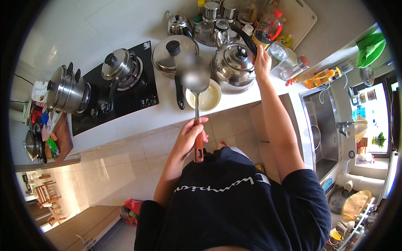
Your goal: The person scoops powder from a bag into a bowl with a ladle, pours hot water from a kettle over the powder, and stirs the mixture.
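Note:
My left hand (190,136) grips the reddish-brown handle of a metal ladle (193,73), whose round bowl is raised over the counter and looks blurred. Partly behind the ladle stands a white bowl (214,99) with pale liquid in it, near the counter's front edge. My right hand (262,63) is on the black handle of a large stainless steel kettle (232,69), which stands right of the bowl with its lid on. To the left of the kettle is a lidded steel pot (169,58) with a black handle pointing towards me.
A black gas hob (132,108) at left carries a small lidded saucepan (116,64) and a stacked steamer pot (64,91). Bottles and jars crowd behind the kettle, with a red-capped bottle (267,31) among them. A steel sink (323,125) lies at right. A wooden board (64,135) is far left.

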The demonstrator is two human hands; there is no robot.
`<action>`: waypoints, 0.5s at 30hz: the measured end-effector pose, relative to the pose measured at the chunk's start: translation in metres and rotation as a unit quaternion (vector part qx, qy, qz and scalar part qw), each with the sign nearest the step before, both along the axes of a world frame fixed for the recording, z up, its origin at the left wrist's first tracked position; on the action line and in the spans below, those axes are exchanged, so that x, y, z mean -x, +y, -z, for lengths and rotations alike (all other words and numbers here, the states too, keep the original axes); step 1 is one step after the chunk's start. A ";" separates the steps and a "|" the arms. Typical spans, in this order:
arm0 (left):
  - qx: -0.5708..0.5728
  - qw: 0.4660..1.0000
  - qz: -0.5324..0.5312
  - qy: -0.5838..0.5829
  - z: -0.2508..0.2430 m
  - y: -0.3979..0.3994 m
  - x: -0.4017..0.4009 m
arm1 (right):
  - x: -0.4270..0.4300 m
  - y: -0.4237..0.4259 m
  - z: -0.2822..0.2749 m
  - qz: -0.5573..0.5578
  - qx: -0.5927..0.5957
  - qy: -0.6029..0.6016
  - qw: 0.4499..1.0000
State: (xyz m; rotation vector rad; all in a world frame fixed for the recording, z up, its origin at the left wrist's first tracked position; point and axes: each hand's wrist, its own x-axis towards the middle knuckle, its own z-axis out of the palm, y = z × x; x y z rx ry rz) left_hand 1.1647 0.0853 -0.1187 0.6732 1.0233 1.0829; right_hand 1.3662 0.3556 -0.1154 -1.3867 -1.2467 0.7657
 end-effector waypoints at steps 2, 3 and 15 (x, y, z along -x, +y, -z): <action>-0.036 0.996 -0.011 -0.075 0.005 0.008 -0.005 | -0.009 -0.004 0.003 0.041 -0.160 -0.167 0.972; -0.029 0.997 -0.017 -0.075 0.006 0.009 -0.009 | -0.006 -0.023 -0.009 0.080 -0.264 -0.271 0.922; -0.090 0.952 -0.140 -0.258 0.030 0.050 -0.082 | 0.007 -0.235 0.010 -0.285 0.004 0.038 0.958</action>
